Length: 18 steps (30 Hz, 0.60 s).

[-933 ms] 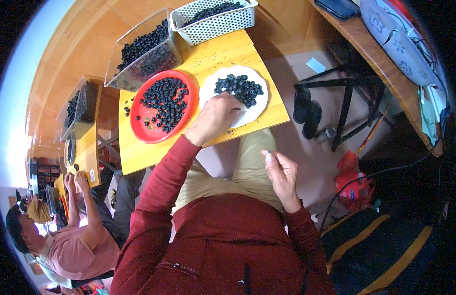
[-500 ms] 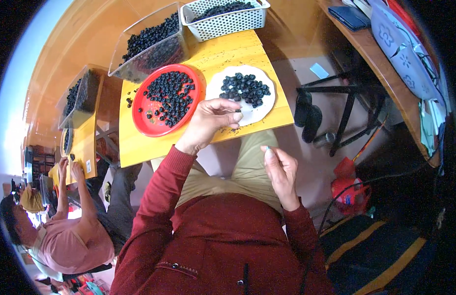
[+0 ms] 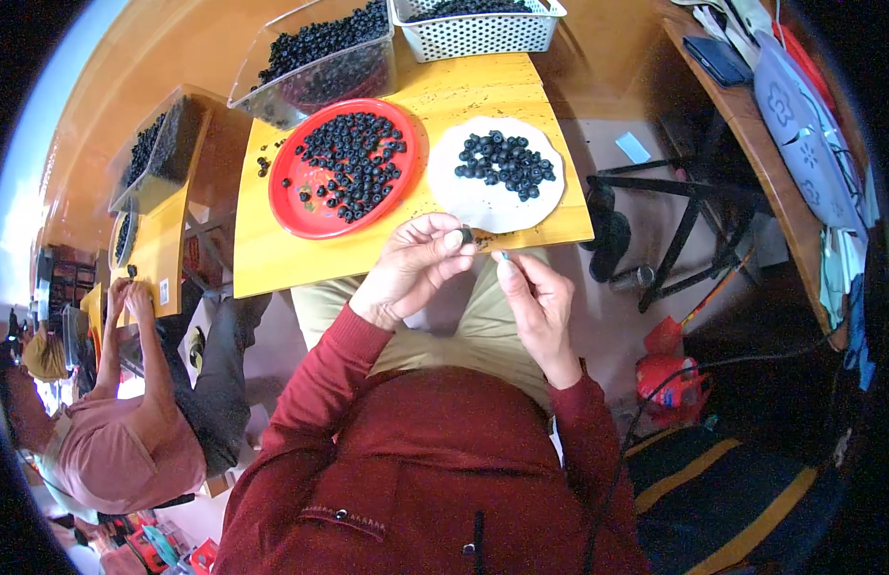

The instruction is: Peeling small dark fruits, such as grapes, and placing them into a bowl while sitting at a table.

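Just in front of the yellow table's near edge, my left hand (image 3: 418,268) pinches a small round black piece (image 3: 467,235) between thumb and forefinger. Close beside it on the right, my right hand (image 3: 538,311) is closed in a pinch. A tiny pale bluish tip (image 3: 503,256) shows at its fingertips; what it belongs to is hidden. Beyond my hands, a white plate (image 3: 480,217) with a wavy rim carries a group of similar bead-like black pieces (image 3: 507,158). Left of it, a red plate (image 3: 289,213) holds many more, some showing a hollow centre.
Behind the plates stand a clear plastic bin (image 3: 320,93) and a white perforated basket (image 3: 478,36), both holding black pieces. Loose pieces and crumbs lie on the yellow tabletop (image 3: 272,264). At left, another person (image 3: 128,441) works at a similar table. A brown desk (image 3: 741,115) stands right.
My left hand has come back from over the white plate toward me with the black piece. My right hand has risen beside it. The view has shifted slightly.
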Available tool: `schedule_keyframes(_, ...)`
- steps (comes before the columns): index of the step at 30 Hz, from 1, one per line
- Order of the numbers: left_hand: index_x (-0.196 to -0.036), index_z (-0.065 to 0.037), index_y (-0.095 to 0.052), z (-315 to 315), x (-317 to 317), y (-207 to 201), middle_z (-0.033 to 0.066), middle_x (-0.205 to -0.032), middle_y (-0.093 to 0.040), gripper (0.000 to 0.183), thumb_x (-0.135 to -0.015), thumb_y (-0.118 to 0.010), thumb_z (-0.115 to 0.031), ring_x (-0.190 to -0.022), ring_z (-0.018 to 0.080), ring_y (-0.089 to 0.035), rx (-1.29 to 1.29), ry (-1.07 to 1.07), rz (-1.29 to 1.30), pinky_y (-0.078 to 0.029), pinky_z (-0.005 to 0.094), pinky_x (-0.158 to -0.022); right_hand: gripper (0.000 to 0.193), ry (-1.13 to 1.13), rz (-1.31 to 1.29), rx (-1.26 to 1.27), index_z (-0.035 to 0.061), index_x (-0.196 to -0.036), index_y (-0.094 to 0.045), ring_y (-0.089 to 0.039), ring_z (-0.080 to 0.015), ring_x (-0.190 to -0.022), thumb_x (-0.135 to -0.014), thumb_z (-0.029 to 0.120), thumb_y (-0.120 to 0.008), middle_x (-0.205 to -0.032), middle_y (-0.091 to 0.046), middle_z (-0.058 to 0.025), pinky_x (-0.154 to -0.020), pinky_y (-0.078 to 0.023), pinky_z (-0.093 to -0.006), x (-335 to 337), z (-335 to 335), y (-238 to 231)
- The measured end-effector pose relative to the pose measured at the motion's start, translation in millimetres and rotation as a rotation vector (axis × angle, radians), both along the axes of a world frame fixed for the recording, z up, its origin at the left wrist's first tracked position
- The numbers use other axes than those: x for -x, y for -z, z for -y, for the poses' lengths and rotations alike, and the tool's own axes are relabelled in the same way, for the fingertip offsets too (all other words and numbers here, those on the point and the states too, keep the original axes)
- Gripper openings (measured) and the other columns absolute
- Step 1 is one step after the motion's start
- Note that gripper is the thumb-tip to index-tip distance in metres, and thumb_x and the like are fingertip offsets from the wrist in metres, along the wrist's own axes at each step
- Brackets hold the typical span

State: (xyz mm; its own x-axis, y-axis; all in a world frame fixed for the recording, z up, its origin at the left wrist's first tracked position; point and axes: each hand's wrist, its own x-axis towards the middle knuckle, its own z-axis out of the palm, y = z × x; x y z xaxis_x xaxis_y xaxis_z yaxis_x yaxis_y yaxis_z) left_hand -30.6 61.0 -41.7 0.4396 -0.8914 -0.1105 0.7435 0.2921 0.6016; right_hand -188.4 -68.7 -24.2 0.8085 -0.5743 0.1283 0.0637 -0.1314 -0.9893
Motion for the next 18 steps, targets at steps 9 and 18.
schedule_keyframes(9, -0.110, -0.004, -0.064, -3.6, 11.9, 3.0, 0.0109, -0.100, -0.070, 0.016, -0.094, -0.064, -0.007, -0.092, 0.0184, -0.069, 0.121, 0.010, -0.147, -0.058, 0.0323, -0.085, 0.026, -0.052, 0.063, 0.271, -0.0041, -0.107, -0.067, -0.069, -0.0261, -0.084, -0.095, 0.018, -0.064, -0.093, -0.069, -0.0173, -0.073, -0.052, -0.0326, -14.5, -5.6, -9.6)
schedule_keyframes(18, -0.109, -0.006, -0.066, -1.4, 21.1, 3.9, 0.0069, -0.098, -0.070, 0.016, -0.093, -0.065, -0.008, -0.090, 0.0160, -0.067, 0.127, -0.014, -0.201, -0.057, 0.0313, -0.083, 0.025, -0.040, 0.096, 0.432, -0.0005, -0.108, -0.068, -0.069, -0.0294, -0.079, -0.093, 0.019, -0.065, -0.090, -0.068, -0.0164, -0.068, -0.053, -0.0355, -14.3, -2.6, -15.5)
